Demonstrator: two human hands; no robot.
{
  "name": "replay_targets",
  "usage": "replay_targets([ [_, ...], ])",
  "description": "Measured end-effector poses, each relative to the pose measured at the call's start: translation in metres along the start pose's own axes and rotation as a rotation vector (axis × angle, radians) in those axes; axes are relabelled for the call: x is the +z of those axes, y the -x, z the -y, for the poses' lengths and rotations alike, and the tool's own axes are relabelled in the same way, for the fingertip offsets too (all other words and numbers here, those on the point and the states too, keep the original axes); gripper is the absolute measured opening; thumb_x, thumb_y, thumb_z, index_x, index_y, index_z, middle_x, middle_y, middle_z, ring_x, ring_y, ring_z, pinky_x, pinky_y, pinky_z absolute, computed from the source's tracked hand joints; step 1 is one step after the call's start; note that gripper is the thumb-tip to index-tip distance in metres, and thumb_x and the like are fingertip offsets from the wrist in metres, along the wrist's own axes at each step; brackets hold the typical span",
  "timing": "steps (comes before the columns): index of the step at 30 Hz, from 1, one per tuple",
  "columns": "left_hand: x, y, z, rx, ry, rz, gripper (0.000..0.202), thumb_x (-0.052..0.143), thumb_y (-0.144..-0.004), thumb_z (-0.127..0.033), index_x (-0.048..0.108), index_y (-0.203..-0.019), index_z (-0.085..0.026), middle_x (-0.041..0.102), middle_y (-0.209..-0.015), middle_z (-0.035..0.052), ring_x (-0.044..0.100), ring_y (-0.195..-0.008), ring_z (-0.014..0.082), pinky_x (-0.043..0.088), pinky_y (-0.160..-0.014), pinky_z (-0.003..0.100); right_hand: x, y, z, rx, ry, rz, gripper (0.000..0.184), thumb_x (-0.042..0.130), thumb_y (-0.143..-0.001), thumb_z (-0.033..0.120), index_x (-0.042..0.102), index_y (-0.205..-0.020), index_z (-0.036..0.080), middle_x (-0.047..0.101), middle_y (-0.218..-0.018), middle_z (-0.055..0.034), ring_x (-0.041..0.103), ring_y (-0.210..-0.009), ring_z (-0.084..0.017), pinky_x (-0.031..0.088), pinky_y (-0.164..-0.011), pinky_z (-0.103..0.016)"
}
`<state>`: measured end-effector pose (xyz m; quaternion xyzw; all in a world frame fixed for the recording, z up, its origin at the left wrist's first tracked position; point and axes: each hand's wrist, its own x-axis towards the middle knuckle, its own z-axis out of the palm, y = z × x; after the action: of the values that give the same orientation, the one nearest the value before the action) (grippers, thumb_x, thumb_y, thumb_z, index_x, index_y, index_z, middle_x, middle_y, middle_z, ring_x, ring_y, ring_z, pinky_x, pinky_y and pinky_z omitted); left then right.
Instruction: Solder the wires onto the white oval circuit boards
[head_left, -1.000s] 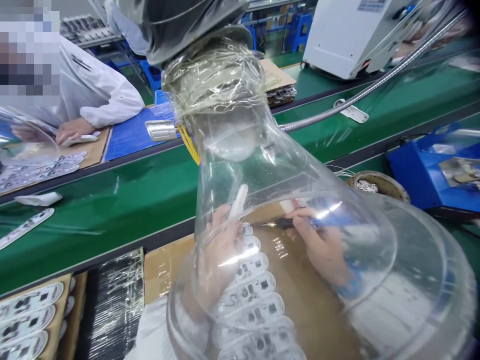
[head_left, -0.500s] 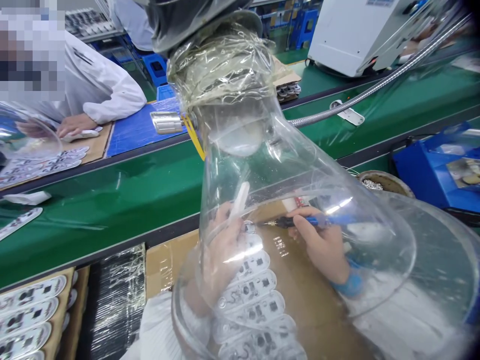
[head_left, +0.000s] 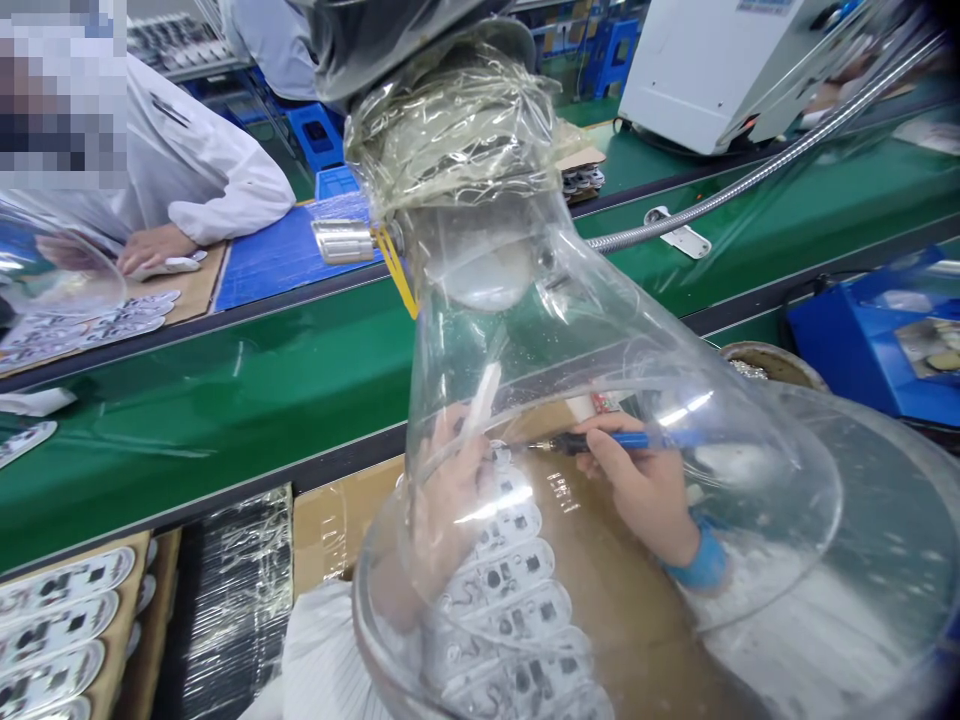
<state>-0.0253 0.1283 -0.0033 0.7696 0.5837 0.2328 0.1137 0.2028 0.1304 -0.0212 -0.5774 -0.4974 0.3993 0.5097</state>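
Observation:
Both of my hands show through a clear, cone-shaped plastic hood [head_left: 637, 320]. My right hand [head_left: 649, 495], with a blue band at the wrist, grips a soldering iron [head_left: 592, 442] like a pen. Its tip points left, close to the top white oval-ended housing [head_left: 499, 455] of a row. Around a slim white piece [head_left: 484, 395] that sticks up, my left hand [head_left: 450, 490] is closed, beside the same housing. Several white housings [head_left: 517, 570] with small parts and wires lie overlapped on brown cardboard [head_left: 615, 600]. Glare and the hood blur the iron's tip.
A green conveyor belt [head_left: 285, 400] runs behind, carrying white parts. Across it a co-worker's hand [head_left: 157, 248] rests on a white piece. Stacked housings [head_left: 52, 630] lie at left; a metal hose [head_left: 750, 190] crosses upper right. A blue box [head_left: 862, 330] stands at right.
White parts on the conveyor belt have slid left. The hood appears slightly further right in view. Both hands and the soldering iron stay almost where they were.

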Motion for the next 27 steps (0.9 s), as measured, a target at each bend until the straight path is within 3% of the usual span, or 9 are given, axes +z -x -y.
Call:
replay_targets([
  [4,0.0,0.002,0.003,-0.015,-0.045,0.022,0.022,0.054,-0.099,-0.015,0.073,-0.097,-0.025,0.067,-0.14,0.0086,0.066,-0.115,0.0301,0.059,-0.103,0.048,0.0,-0.001,0.003,-0.016,-0.005,0.003,0.027,0.077,-0.093,0.052,0.075,-0.089,0.026,0.069,-0.065,-0.001,0.068,-0.059,-0.022,0.059,-0.057,-0.036],
  [11,-0.001,0.001,0.002,-0.022,-0.062,0.024,0.022,0.052,-0.1,-0.016,0.072,-0.098,-0.024,0.067,-0.139,0.0097,0.068,-0.113,0.0283,0.06,-0.099,0.045,0.003,-0.001,0.008,-0.032,-0.013,0.007,0.023,0.075,-0.095,0.049,0.074,-0.089,0.027,0.067,-0.06,0.0006,0.066,-0.057,-0.021,0.059,-0.059,-0.036],
  [20,0.004,0.002,0.005,0.007,-0.082,-0.016,0.026,0.053,-0.102,-0.019,0.076,-0.112,-0.025,0.068,-0.14,0.0107,0.068,-0.121,0.031,0.059,-0.104,0.047,-0.004,0.003,-0.012,0.01,-0.062,-0.009,0.019,0.071,-0.1,0.045,0.076,-0.098,0.027,0.068,-0.064,0.0004,0.069,-0.061,-0.022,0.06,-0.062,-0.037],
  [27,0.004,0.003,0.007,-0.007,-0.086,0.002,0.033,0.054,-0.101,-0.017,0.075,-0.122,-0.03,0.068,-0.141,0.0088,0.068,-0.116,0.0304,0.06,-0.101,0.048,0.005,0.004,0.007,0.012,-0.086,-0.048,0.018,0.079,-0.092,0.044,0.076,-0.092,0.027,0.065,-0.061,0.0022,0.067,-0.059,-0.021,0.061,-0.063,-0.036],
])
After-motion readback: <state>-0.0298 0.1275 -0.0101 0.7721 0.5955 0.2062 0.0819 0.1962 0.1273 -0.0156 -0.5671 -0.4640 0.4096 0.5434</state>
